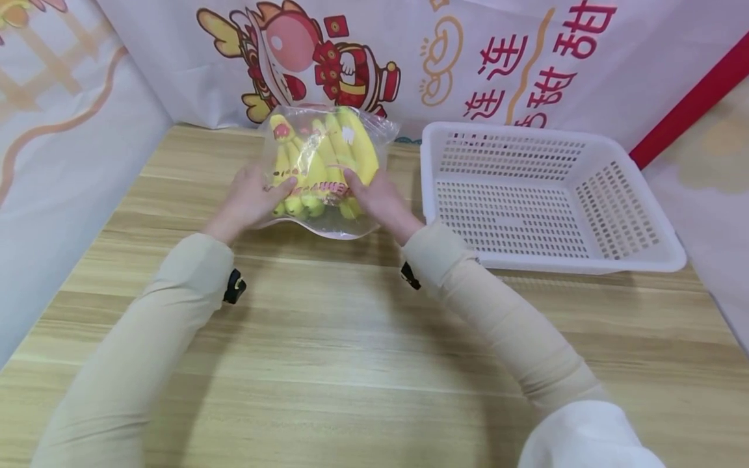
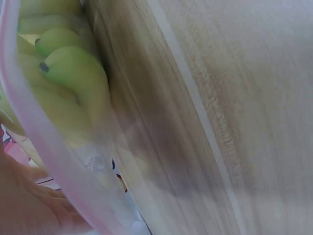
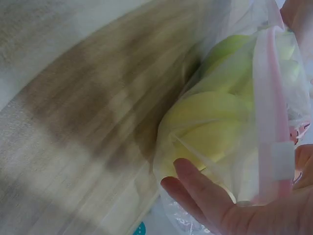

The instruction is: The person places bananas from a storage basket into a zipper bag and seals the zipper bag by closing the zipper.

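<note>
A clear zip bag [image 1: 345, 227] holds several yellow bananas [image 1: 316, 169] at the back of the table in the head view. My left hand [image 1: 251, 198] grips the bag's left side with the thumb on top. On the other side my right hand [image 1: 380, 198] holds it, thumb also over the front. Greenish banana tips [image 2: 78, 73] show through the plastic in the left wrist view, beside the pink zip edge [image 2: 44, 142]. In the right wrist view, fingers [image 3: 205, 196] press round the bag below a white slider [image 3: 281, 160]. The left hand's far fingers are hidden.
A white plastic basket [image 1: 430, 182] with slotted walls stands to the right of the bag. Behind the wooden table [image 1: 328, 364] hangs a printed white cloth [image 1: 374, 39] with a cartoon and red characters. A red strip [image 1: 690, 101] runs down at the right.
</note>
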### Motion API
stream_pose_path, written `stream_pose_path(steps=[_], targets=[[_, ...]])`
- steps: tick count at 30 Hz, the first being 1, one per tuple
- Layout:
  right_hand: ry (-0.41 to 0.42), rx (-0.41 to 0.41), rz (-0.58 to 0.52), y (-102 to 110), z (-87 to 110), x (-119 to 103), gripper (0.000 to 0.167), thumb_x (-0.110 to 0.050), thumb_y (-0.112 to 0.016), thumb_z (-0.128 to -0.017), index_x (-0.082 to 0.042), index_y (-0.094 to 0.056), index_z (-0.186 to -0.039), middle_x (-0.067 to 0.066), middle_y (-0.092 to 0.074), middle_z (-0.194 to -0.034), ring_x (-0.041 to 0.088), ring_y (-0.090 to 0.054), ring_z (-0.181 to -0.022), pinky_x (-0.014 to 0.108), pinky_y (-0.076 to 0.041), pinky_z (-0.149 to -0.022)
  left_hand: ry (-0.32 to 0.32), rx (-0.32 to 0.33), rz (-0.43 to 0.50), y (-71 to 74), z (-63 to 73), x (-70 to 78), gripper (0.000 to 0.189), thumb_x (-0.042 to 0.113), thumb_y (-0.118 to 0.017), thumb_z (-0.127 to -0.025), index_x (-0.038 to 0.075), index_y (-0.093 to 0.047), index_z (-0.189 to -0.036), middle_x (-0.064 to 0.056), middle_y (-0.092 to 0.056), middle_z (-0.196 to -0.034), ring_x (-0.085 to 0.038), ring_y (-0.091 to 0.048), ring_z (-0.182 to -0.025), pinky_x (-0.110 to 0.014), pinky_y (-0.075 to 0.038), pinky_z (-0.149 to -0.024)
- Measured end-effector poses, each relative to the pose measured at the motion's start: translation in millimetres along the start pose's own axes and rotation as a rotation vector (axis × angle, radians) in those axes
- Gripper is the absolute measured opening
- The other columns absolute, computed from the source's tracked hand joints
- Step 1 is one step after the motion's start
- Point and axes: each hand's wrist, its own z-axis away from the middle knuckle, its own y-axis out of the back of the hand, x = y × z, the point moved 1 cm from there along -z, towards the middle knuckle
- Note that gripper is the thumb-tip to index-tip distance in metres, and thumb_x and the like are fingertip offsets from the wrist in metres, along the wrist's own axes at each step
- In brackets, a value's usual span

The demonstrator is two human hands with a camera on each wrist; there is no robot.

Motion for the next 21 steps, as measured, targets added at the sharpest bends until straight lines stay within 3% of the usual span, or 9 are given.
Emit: stream_pose_path(steps=[5, 8, 12, 16, 19, 21], targets=[[-0.011, -0.005, -0.041, -4, 0.1, 3, 0.053, -0.053, -0.040, -0.097, -0.006, -0.046, -0.123, 0.010, -0.061, -0.105, 0.022, -0.063, -0.089, 0.032, -0.054, -0.075, 0.088, -0.027, 0.052, -0.1, 2.8, -0.5, 0.097, 0.063, -0.045, -0.090, 0.002, -0.001, -0.152, -0.033, -0.022, -0.150, -0.051, -0.023, -0.139, -0.066, -0.020, -0.112], [-0.029, 0.002, -0.036, -8, -0.5, 4, 0.063, -0.053, -0.040, -0.097, -0.005, -0.035, -0.137, 0.016, -0.056, -0.124, 0.028, -0.059, -0.109, 0.038, -0.053, -0.091, 0.093, -0.075, 0.108, -1.2, 2.3, -3.6, 0.098, 0.062, -0.044, -0.090, 0.003, 0.005, -0.151, -0.035, -0.023, -0.150, -0.051, -0.023, -0.139, -0.063, -0.018, -0.115], [-0.035, 0.024, 0.030, -15, -2.6, 9, 0.082, -0.057, -0.038, -0.096, -0.006, -0.008, -0.152, 0.022, -0.033, -0.151, 0.036, -0.039, -0.137, 0.046, -0.035, -0.113, 0.086, -0.100, 0.136, -4.4, -0.3, -11.7, 0.099, 0.064, -0.043, -0.090, 0.006, 0.008, -0.152, -0.033, -0.024, -0.151, -0.049, -0.024, -0.140, -0.061, -0.018, -0.116], [-0.008, 0.033, 0.071, -22, -2.4, 12, 0.094, -0.061, -0.040, -0.093, -0.007, 0.008, -0.153, 0.023, -0.025, -0.156, 0.037, -0.032, -0.141, 0.044, -0.030, -0.117, 0.101, -0.095, 0.083, -6.6, -0.5, -17.3, 0.102, 0.072, -0.032, -0.088, 0.005, 0.012, -0.152, -0.032, -0.010, -0.156, -0.050, -0.014, -0.142, -0.063, -0.014, -0.116], [0.022, 0.024, 0.028, -25, -1.2, 12, 0.104, -0.064, -0.050, -0.088, -0.009, 0.010, -0.153, 0.020, -0.023, -0.157, 0.033, -0.030, -0.143, 0.041, -0.029, -0.117, 0.111, -0.085, 0.063, -8.5, -0.2, -19.7, 0.103, 0.076, -0.022, -0.087, 0.004, 0.015, -0.151, -0.031, -0.003, -0.156, -0.050, -0.008, -0.143, -0.063, -0.010, -0.116], [0.036, 0.021, -0.010, -27, -1.4, 12, 0.113, -0.065, -0.058, -0.082, -0.010, 0.011, -0.153, 0.018, -0.019, -0.159, 0.030, -0.027, -0.145, 0.040, -0.028, -0.118, 0.111, -0.072, 0.069, -10.1, -0.5, -21.3, 0.101, 0.076, -0.019, -0.088, 0.004, 0.013, -0.151, -0.032, -0.006, -0.156, -0.050, -0.010, -0.143, -0.062, -0.010, -0.117]])
